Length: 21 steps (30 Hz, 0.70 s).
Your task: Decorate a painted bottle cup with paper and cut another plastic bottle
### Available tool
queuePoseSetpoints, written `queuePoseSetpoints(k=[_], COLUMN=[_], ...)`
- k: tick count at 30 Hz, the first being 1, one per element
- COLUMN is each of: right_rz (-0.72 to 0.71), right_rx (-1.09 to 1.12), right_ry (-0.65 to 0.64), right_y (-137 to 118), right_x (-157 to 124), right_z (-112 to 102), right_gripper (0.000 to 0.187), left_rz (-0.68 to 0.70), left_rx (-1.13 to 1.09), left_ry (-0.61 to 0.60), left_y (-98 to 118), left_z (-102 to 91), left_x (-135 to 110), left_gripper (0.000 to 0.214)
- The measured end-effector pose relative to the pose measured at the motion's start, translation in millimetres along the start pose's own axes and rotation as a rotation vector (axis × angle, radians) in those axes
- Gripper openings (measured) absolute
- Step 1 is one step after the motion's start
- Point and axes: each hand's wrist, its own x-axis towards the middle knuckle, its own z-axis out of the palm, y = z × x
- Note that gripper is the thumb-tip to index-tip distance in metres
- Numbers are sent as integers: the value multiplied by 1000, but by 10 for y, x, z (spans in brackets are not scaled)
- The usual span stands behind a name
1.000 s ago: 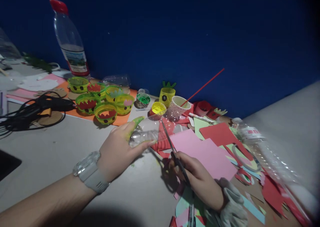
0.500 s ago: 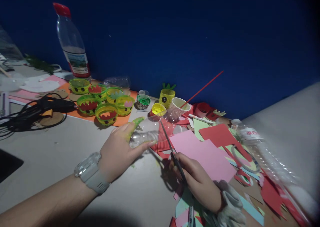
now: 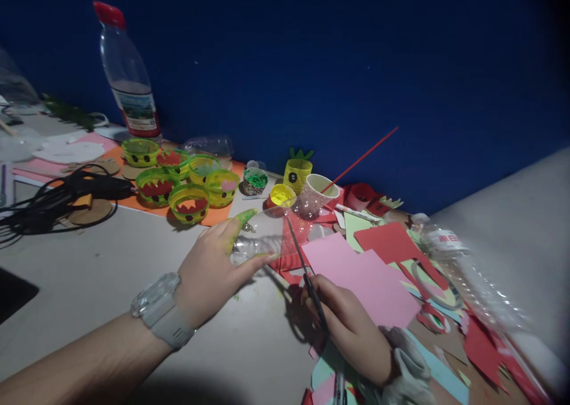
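Observation:
My left hand, with green and yellow paint on its fingers, is wrapped round a clear plastic bottle piece above the table. A grey watch sits on that wrist. In my right hand are black-handled scissors, their blades pointing up and away at the right edge of the clear plastic. Whether the blades are on the plastic's edge or just beside it, I cannot tell. Beyond the plastic stand a cup of yellow paint and a white-rimmed cup with a red stick in it.
Several yellow-green painted rings stand on orange paper at the left, near a black glue gun with its cord. A tall bottle rises behind them. Pink paper, scraps and another clear bottle cover the right side.
The scissors and my right hand have shifted very slightly, with the handles a little farther left. My left hand and the plastic have stayed nearly in place.

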Motion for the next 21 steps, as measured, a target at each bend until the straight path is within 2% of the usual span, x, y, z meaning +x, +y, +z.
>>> queuePoseSetpoints(k=[13, 21], right_rz=[24, 4], right_rx=[38, 390], right_ry=[-4, -55], right_y=[-6, -18], right_x=[7, 15], right_z=[-4, -47], right_gripper=[36, 34], left_rz=[-31, -67], left_rx=[-16, -63], left_ry=[-10, -45], left_y=[6, -4], left_z=[-16, -8], left_x=[7, 9], left_gripper=[65, 66])
